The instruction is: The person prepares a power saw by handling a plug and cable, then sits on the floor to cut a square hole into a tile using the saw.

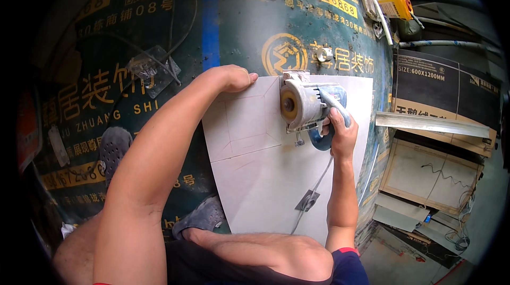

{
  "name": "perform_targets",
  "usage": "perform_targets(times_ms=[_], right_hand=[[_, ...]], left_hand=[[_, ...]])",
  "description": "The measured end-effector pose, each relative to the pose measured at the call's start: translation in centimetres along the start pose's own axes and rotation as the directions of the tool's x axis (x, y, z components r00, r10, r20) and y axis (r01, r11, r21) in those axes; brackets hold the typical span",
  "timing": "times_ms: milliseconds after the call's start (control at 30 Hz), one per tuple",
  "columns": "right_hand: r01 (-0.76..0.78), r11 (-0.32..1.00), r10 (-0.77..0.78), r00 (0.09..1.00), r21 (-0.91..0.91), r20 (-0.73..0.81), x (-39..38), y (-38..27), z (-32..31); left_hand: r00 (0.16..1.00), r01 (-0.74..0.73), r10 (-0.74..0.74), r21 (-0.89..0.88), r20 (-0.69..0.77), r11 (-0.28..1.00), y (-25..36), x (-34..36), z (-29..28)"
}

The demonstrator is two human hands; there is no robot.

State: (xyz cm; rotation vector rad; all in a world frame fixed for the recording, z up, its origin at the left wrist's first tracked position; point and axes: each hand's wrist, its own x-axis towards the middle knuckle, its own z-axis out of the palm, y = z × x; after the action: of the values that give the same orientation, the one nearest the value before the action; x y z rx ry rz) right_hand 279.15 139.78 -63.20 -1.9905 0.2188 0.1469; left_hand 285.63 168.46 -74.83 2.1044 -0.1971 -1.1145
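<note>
A large white tile (254,192) lies in front of me, with pencil-thin red lines marking a rectangle on its far left part and a dark straight line crossing below it. Wrapped around the handle of a dusty electric tile cutter (311,101) is my right hand (342,132); the cutter sits on the tile near its far edge, beside the marked rectangle. Its round blade faces left. My left hand (237,78) grips the tile's far left corner, thumb along the edge, other fingers mostly hidden. A grey cord (317,181) runs from the cutter back toward me over the tile.
Green printed floor sheeting (234,24) spreads around, with pale dust beyond the cutter. At right are a metal straightedge bar (433,124), cardboard boxes (446,86) and a yellow bucket (392,1). A roll of tape (324,54) lies beyond the tile; clear plastic (154,70) lies left.
</note>
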Motion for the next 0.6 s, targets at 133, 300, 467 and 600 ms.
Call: perform_targets(times_ms=[133,300,467,600], right_hand=[[-0.010,1.000,0.010,1.000,0.022,0.004,-0.12,0.28,-0.18],[-0.022,1.000,0.022,1.000,0.016,0.023,-0.23,0.32,-0.48],[-0.019,1.000,0.019,1.000,0.004,0.020,-0.40,0.30,-0.48],[-0.022,1.000,0.022,0.999,0.002,0.033,-0.47,0.28,-0.62]], left_hand=[[1.000,0.017,-0.017,-0.006,0.005,1.000,-0.02,0.11,0.05],[1.000,0.005,-0.005,-0.002,0.004,1.000,-0.10,0.17,0.10],[1.000,0.008,-0.008,0.006,0.004,1.000,0.08,0.11,0.03],[1.000,0.005,-0.005,0.023,0.002,1.000,0.14,0.15,0.08]])
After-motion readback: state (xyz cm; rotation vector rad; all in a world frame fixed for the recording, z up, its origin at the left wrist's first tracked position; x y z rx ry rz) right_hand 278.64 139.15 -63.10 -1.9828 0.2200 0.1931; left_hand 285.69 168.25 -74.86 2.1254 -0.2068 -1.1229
